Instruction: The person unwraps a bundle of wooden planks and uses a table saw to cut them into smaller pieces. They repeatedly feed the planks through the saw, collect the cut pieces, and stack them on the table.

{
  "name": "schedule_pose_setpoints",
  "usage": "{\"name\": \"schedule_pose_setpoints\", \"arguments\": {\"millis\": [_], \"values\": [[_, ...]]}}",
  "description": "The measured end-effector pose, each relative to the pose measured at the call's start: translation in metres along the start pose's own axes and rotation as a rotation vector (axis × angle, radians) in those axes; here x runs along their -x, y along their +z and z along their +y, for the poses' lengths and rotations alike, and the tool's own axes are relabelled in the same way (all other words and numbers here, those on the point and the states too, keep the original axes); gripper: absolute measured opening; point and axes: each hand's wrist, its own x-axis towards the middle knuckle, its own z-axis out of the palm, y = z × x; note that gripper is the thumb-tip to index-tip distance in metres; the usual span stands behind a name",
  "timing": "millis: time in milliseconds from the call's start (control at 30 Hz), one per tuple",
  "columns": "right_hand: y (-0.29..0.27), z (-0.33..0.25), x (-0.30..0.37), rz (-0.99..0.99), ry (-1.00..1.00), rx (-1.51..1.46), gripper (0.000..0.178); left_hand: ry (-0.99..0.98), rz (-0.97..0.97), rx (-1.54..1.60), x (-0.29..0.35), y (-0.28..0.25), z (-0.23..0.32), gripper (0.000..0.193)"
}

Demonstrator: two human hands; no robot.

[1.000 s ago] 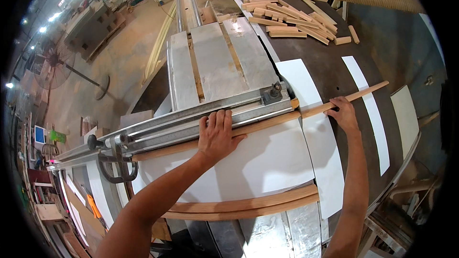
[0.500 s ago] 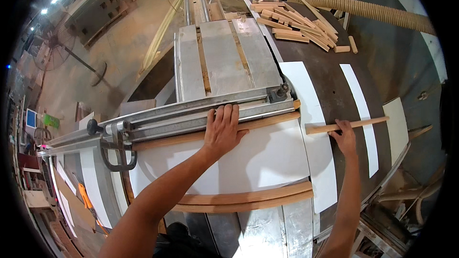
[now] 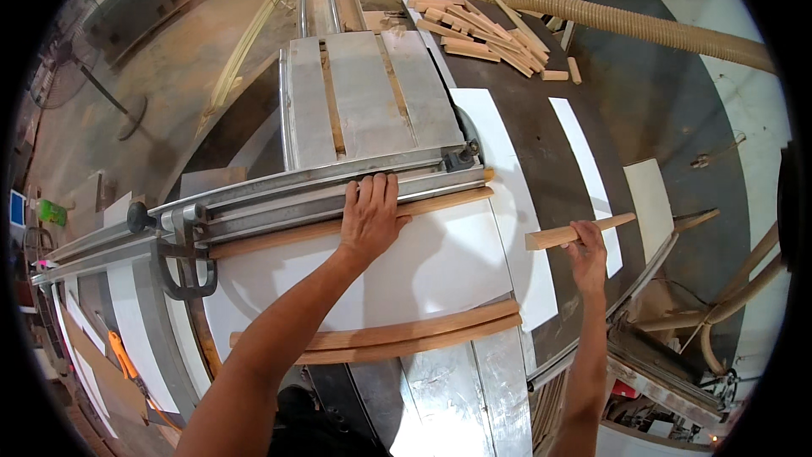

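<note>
Left hand (image 3: 370, 216): flat, fingers together, palm pressed down on the long strip (image 3: 355, 224), fingertips reaching onto the fence (image 3: 313, 190).
Long strip: lies along the fence's near side, running out past the hand to both sides.
Right hand (image 3: 587, 250): closed around the offcut (image 3: 579, 232), lifted off to the right of the white table (image 3: 440, 262).
Offcut: short stick, sticking out of the fist on both sides, well apart from the long strip.
Curved strips (image 3: 381, 338): two, touching, on the table nearer the person than the left hand.
Scrap pile (image 3: 482, 34): far beyond both hands.
Hose (image 3: 643, 30): just past the pile, to the right.

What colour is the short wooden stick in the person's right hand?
Pale tan, bare wood: the short wooden stick in the right hand, seen from the head view.
</note>
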Motion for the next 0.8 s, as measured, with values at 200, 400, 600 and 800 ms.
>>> {"name": "schedule_pose_setpoints", "arguments": {"millis": [200,400,600,800], "values": [[-0.024,-0.056,0.004,-0.028,0.068,-0.021,0.043,0.016,0.024,0.027,0.004,-0.005,0.001,0.081],[-0.025,-0.102,0.007,-0.054,0.025,0.009,0.043,0.146,-0.059,-0.023,0.021,-0.019,-0.015,0.072],[-0.006,-0.124,0.027,-0.056,0.068,-0.069,0.044,0.293,-0.320,0.057,0.086,-0.044,-0.030,0.069],[0.048,-0.157,0.044,-0.029,-0.080,0.035,0.044,0.083,-0.398,0.237,0.104,-0.049,-0.025,0.077]]}}
